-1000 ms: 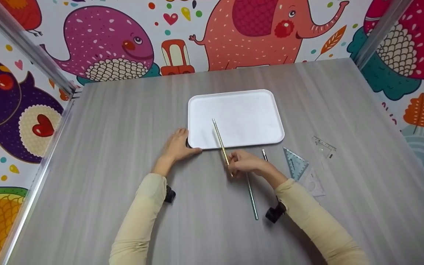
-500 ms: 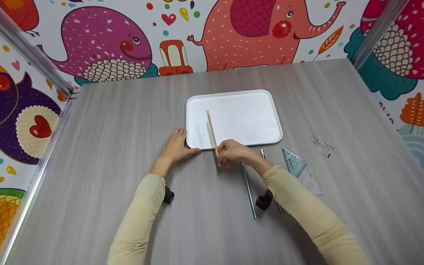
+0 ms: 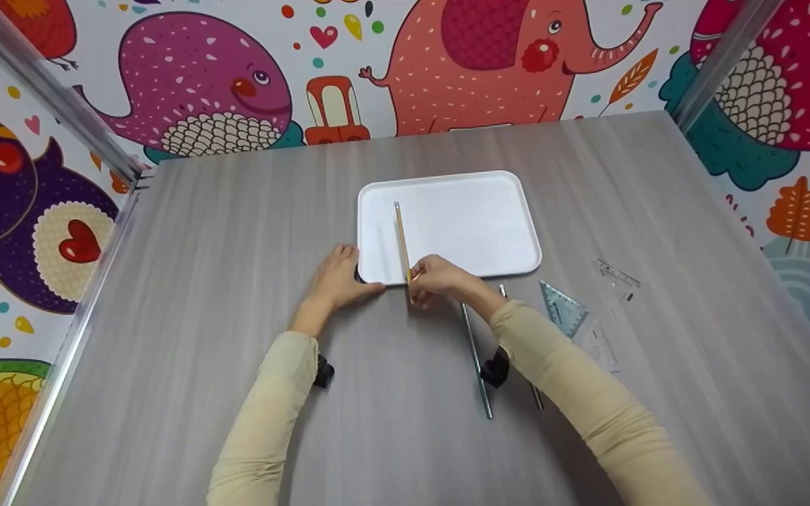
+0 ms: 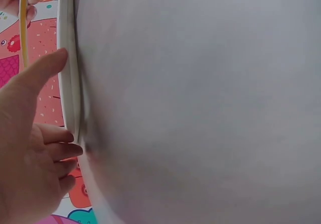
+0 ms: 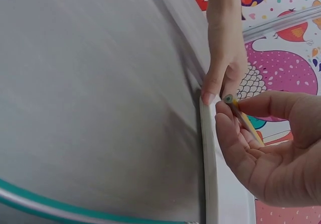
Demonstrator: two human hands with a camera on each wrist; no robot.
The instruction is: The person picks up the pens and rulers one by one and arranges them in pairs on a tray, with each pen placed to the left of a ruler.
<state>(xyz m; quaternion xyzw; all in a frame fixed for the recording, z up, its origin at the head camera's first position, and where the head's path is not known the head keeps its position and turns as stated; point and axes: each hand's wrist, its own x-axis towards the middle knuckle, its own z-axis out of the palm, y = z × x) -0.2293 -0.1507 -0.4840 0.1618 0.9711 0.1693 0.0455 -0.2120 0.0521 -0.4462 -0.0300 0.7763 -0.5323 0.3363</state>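
Observation:
My right hand (image 3: 436,280) pinches a slim yellow pencil (image 3: 401,235) near its lower end, between thumb and fingers. The pencil slants over the left part of a white rectangular tray (image 3: 475,225), its far end pointing away from me. In the right wrist view, the near end of the pencil (image 5: 229,99) shows a greenish core. At the tray's front left corner rests my left hand (image 3: 337,279), thumb along the front edge and fingers at the left side. The left wrist view shows its thumb (image 4: 52,66) extended against the tray rim (image 4: 70,83).
A teal pencil (image 3: 477,365) lies on the grey table (image 3: 236,211) in front of the tray. A dark pencil (image 3: 537,399) is partly hidden under my right forearm. To the right lie a bluish set square (image 3: 563,309), a clear one (image 3: 598,348) and a small clear ruler (image 3: 617,280).
My right hand has moved left and away from me with the yellow pencil, which now points more straight ahead over the tray's left part. The left hand and tray have stayed put.

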